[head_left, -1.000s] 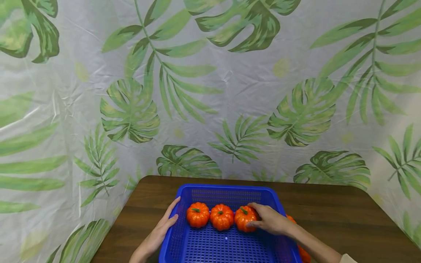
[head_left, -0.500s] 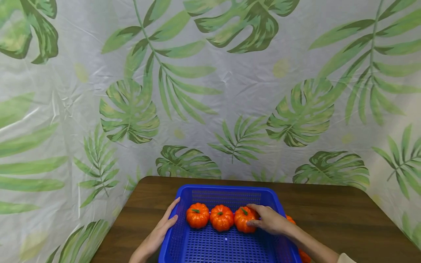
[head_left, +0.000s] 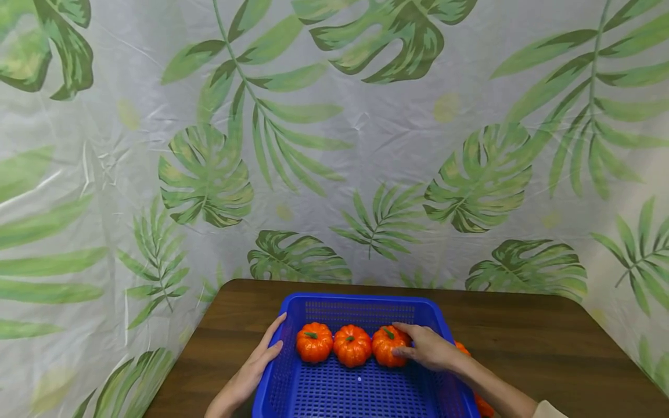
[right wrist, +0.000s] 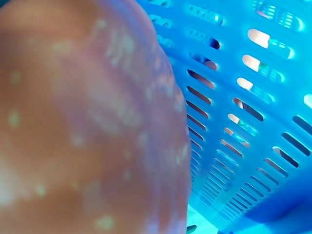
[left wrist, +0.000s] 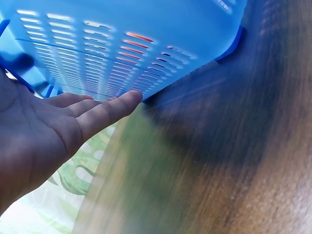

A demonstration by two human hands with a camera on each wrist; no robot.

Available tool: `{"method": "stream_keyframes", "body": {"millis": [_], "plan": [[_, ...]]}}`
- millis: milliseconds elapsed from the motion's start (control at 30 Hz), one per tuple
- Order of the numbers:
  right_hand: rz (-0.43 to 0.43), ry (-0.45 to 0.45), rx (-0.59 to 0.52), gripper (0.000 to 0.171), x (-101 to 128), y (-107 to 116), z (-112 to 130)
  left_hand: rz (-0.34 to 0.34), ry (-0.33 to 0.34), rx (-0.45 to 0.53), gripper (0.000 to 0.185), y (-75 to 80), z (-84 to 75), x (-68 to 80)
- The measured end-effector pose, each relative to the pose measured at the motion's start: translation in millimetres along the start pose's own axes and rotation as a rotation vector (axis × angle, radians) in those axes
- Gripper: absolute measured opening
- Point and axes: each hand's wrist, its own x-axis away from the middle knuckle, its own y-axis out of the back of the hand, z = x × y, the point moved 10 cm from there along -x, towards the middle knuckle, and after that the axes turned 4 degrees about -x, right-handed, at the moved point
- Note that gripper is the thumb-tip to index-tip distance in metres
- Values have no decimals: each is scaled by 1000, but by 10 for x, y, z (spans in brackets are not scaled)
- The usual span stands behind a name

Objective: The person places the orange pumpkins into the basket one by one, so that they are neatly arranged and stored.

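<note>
- Gripping: the right hand (head_left: 427, 347) pinches an orange pumpkin (head_left: 385, 347) with a green stem, thumb on the near side and fingers at the far side.
- Held inside the blue basket (head_left: 360, 299), near its right wall, the pumpkin sits directly under that grip — whether its underside touches the basket floor cannot be told.
- Just left of the grip comes a middle pumpkin (head_left: 352, 346); beyond it, farther left, a third pumpkin (head_left: 314, 342), so all three make one row.
- Well left of the grip, the left hand (head_left: 252, 368) lays extended fingers against the basket's left wall from outside, with its thumb at the rim.
- Right of the grip, outside the basket and partly hidden, orange objects (head_left: 462, 348) show on the brown table (head_left: 533, 337).
- Past the grip — beyond the table — hangs a leaf-printed sheet (head_left: 389, 139).
</note>
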Motion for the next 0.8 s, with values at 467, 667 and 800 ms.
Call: {"method": "stream_keyframes", "body": {"millis": [467,667,800], "plan": [[-46,21,-11,66,39,97,41,7,-13,7,61,-9,7,-21],[-55,33,-80,65,153,298,98,5,-11,7,61,-5,11,-5],[-107,93,-99,60,327,524,144,6,-10,1,60,-5,0,1]]}}
